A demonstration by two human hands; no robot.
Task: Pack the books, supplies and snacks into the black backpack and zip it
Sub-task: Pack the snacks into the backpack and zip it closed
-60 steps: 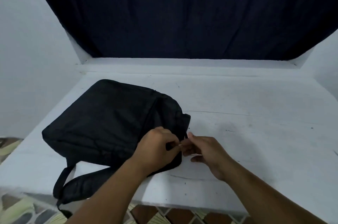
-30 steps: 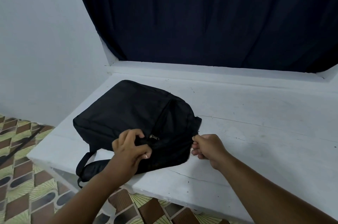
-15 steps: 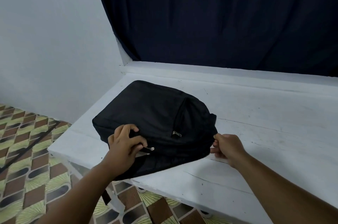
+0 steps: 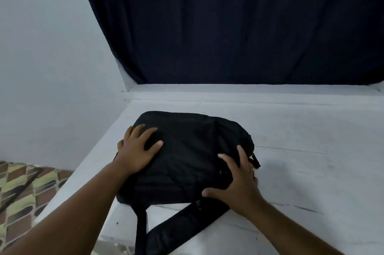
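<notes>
**packrat_ops:** From my remote seat, going left to right: my left hand lies flat with fingers spread wide on the far-left panel of the black backpack, pressing and gripping nothing. The bag lies flat on the white table, spanning the gap between both hands. My right hand is splayed too, palm down on the near-right end, thumb pointing back at the left hand. Below that hand a shoulder strap trails toward the table's near edge.

**zipfan22:** How's it going to handle?

**packrat_ops:** Soft fabric, I'd guess. It dents under my left fingers, so it should sag if I lift by one corner. It looks filled out, so probably some weight. I can't tell if the zipper is fully closed; there's a small metal glint just ahead of my right thumb. I'd grab the top loop just beyond my right fingertips, or cradle both ends.
</notes>
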